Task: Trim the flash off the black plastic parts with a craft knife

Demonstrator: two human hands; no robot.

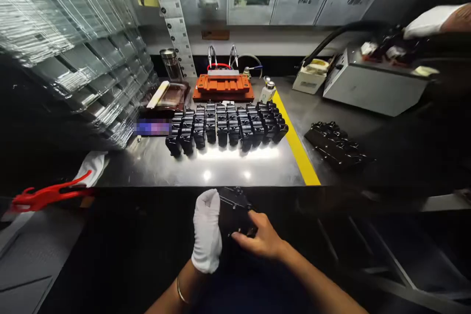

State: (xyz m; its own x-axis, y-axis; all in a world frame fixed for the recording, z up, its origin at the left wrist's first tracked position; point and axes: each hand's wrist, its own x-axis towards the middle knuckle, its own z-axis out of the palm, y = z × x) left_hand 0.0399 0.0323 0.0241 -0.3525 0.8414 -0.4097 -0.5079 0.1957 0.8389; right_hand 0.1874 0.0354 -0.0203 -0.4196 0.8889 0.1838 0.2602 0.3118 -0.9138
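Note:
In front of the bench edge, a black molded plastic part (234,206) is held between my hands. My left hand (207,230), in a white glove, is closed on its left side. My bare right hand (263,235) grips its right side, thumb and index finger against the dark surface. Much of the part blends into the dark background. Beyond it on the metal bench stand several black plastic parts (222,125) of a similar look, lined up in a row.
An orange fixture (223,87) sits behind the row, beside a small bottle (268,91). Stacked clear trays (73,54) rise at left, above a red air gun (51,196). Past the yellow tape (297,142) lie more black parts (334,144). Another person's gloved hand (430,20) is over a grey box (371,81).

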